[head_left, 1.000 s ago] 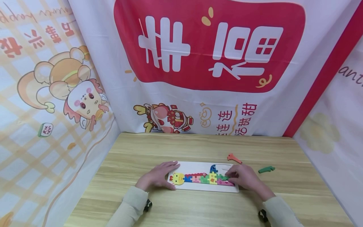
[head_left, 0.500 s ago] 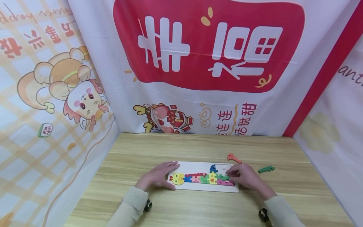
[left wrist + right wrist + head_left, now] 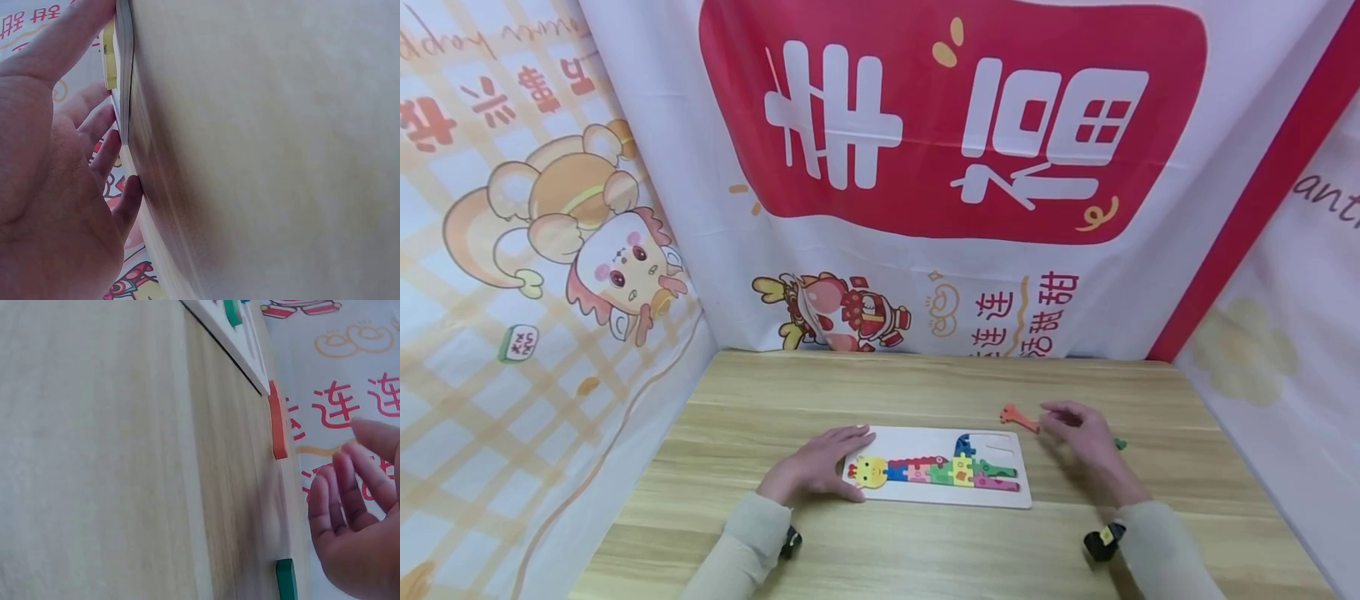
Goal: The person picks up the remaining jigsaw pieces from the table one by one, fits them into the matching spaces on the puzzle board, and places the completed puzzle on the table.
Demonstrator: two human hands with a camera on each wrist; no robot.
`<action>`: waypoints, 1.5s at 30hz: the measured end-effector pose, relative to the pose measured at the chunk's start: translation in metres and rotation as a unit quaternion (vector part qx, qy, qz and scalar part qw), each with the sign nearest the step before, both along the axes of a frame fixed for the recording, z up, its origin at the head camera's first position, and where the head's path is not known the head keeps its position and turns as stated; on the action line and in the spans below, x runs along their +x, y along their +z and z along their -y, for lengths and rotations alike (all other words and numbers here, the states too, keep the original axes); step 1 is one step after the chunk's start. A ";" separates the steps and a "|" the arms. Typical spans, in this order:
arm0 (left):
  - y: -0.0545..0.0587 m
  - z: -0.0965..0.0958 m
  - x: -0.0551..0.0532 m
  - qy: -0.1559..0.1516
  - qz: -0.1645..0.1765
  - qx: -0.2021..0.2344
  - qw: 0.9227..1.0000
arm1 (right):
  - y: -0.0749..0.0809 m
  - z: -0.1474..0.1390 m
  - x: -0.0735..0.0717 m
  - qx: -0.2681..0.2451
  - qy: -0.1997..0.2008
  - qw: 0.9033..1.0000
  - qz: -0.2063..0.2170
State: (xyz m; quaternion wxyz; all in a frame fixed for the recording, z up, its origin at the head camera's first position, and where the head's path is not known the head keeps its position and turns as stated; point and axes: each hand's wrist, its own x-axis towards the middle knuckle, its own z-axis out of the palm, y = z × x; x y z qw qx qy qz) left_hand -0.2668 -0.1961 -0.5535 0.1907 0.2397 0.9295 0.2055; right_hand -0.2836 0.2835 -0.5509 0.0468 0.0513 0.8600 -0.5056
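Observation:
A white puzzle board [image 3: 910, 442] lies on the table with a giraffe of interlocking pieces, its yellow head [image 3: 871, 472] at the left end. Both green and pink legs are seated at the right, beside the blue piece [image 3: 964, 447] and an outlined bare slot. My left hand [image 3: 820, 467] rests at the board's left end, fingers extended at the far side and thumb at the near side. Beyond the right end lies a loose orange leg piece [image 3: 1018, 417]. My right hand [image 3: 1084, 435] hovers beside it, fingers loosely bent, holding nothing.
A loose green piece [image 3: 1121, 444], mostly hidden behind the right hand in the head view, lies on the wooden table [image 3: 925, 550]. The right wrist view shows that green piece [image 3: 286, 579] too. Printed cloth [image 3: 955, 292] hangs along the back and sides.
My right hand has left the green leg on the board and moved right and away from me, beside the orange piece. The left hand stays put.

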 end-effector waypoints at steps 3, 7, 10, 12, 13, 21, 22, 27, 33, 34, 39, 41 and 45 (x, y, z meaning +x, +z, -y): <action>0.001 0.000 0.000 0.000 0.001 -0.001 1.000 | -0.002 -0.002 -0.002 0.007 -0.005 1.000 0.002; 0.001 0.000 -0.001 0.002 0.002 0.000 1.000 | -0.006 0.001 -0.005 0.027 -0.010 1.000 0.008; 0.000 0.000 -0.001 0.002 0.000 0.001 1.000 | -0.010 0.004 -0.007 0.040 -0.016 0.999 0.022; -0.001 0.000 -0.001 0.001 -0.002 0.000 1.000 | -0.011 0.006 -0.008 0.044 -0.019 0.998 0.034; -0.001 0.000 -0.002 0.001 -0.002 0.000 1.000 | -0.012 0.007 -0.009 0.047 -0.021 0.998 0.039; -0.002 0.000 -0.002 0.000 -0.002 0.000 1.000 | -0.013 0.013 -0.015 0.085 -0.014 0.996 0.019; -0.002 0.001 -0.002 0.000 -0.002 0.000 1.000 | -0.014 0.013 -0.016 0.092 -0.014 0.996 0.015; -0.001 0.001 -0.002 -0.007 -0.006 -0.001 1.000 | -0.017 0.015 -0.020 0.114 -0.023 0.993 0.004; 0.001 -0.001 0.000 -0.002 -0.002 0.000 1.000 | -0.019 0.014 -0.023 0.125 -0.027 0.992 0.005; 0.001 -0.001 0.000 -0.001 -0.001 0.000 1.000 | -0.018 0.014 -0.023 0.125 -0.026 0.992 0.006; 0.002 -0.002 0.000 -0.007 -0.004 -0.001 1.000 | -0.014 0.012 -0.021 0.114 -0.021 0.993 0.021; 0.001 -0.002 0.000 -0.008 -0.004 0.001 1.000 | -0.012 0.011 -0.020 0.109 -0.018 0.994 0.026; 0.000 0.000 -0.001 -0.001 0.002 -0.002 1.000 | -0.007 0.013 -0.016 0.081 -0.005 0.996 0.033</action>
